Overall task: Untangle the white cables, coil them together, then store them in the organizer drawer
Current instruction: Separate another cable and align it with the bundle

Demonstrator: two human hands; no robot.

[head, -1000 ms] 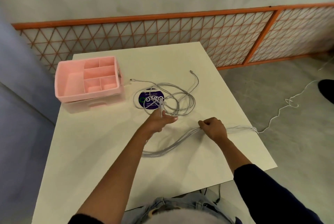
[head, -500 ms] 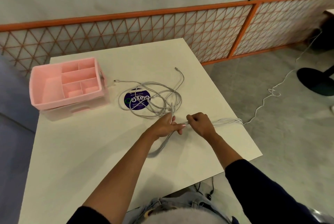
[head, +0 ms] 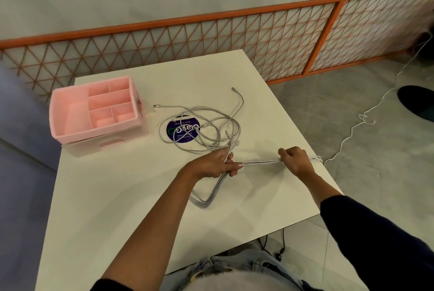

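Gripping a bundle of white cables (head: pixel 260 162), both hands work close to the right edge of the white table (head: pixel 112 196). The left hand (head: pixel 215 164) has its fingers curled round the strands where they bend. The right hand (head: pixel 294 159) is clenched on the same bundle just inside the table's right edge, so the strands run taut and nearly level between the 2 fists. Past the right fist the cables reach that edge; whether they hang over it cannot be told.

Below the left hand a folded loop of the strands lies flat on the tabletop, pointing toward the near edge. Beyond the left hand the rest of the cables lie in a loose tangle over a round dark-blue sticker (head: pixel 175 130) near the table's middle, with 2 plug ends trailing toward the far edge.

The pink organizer (head: pixel 54 114) stands at the far left corner, its left wall at the table's left edge, well apart from both hands. Its drawer (head: pixel 103 147) in the lower tier is closed. Bare tabletop stretches from the organizer down to the near left corner.

An orange lattice fence (head: pixel 211 39) runs behind the far edge. On the grey floor to the right a thin white cord (head: pixel 352 130) trails.
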